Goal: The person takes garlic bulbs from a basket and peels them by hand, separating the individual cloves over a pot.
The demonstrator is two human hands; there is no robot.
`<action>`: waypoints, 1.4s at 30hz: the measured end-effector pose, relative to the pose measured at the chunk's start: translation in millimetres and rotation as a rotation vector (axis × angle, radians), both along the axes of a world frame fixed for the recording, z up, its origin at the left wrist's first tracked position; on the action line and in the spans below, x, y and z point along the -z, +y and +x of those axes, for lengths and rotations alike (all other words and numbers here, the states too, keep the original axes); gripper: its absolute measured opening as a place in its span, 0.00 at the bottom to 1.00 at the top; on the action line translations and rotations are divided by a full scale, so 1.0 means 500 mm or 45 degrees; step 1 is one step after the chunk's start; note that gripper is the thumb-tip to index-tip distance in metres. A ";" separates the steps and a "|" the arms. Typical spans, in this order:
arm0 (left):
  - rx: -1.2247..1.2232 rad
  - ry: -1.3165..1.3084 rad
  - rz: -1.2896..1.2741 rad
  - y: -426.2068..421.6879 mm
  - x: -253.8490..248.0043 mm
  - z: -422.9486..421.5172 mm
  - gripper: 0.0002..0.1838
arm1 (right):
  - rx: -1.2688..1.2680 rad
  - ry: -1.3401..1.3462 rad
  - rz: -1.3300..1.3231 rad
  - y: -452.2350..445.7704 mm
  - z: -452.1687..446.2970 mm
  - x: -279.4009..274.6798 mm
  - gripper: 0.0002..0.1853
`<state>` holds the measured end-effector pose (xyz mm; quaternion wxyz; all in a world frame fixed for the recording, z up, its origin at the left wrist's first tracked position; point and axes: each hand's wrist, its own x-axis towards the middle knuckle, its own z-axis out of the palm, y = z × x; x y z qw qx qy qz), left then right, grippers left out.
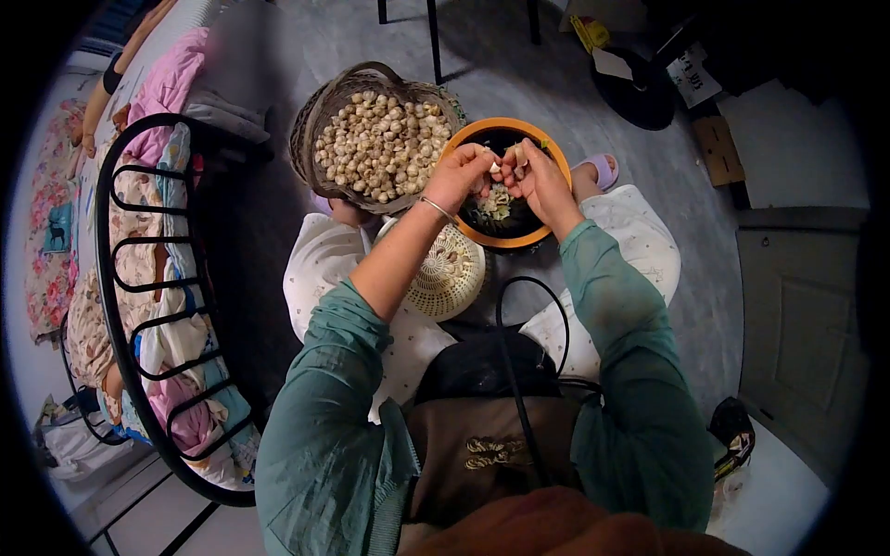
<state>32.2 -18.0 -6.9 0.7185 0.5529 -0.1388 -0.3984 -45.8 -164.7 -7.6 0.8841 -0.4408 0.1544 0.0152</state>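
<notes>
Bulbs, garlic by their look: heaped in wicker basket. Small pale piece: pinched in left hand's grip, above orange-rimmed bucket. Right hand: fingertips closed on papery bit (clove or skin, cannot tell). Step in hand: apparently fingertip peeling. Next move: seemingly calls for light, precise pinching over bucket.

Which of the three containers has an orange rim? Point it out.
The round bin beneath the left hand and right hand; the wicker basket is brownish, the perforated basket cream.
</notes>
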 end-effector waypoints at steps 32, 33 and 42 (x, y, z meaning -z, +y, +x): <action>0.026 0.344 -0.199 -0.002 0.011 0.000 0.26 | 0.005 -0.241 -0.774 0.023 0.007 0.016 0.08; 0.034 0.345 -0.194 0.000 0.011 0.002 0.27 | 0.003 -0.241 -0.773 0.021 0.007 0.014 0.08; 0.008 0.356 -0.276 -0.002 -0.002 -0.005 0.21 | 0.231 0.108 -0.226 -0.011 0.002 0.007 0.11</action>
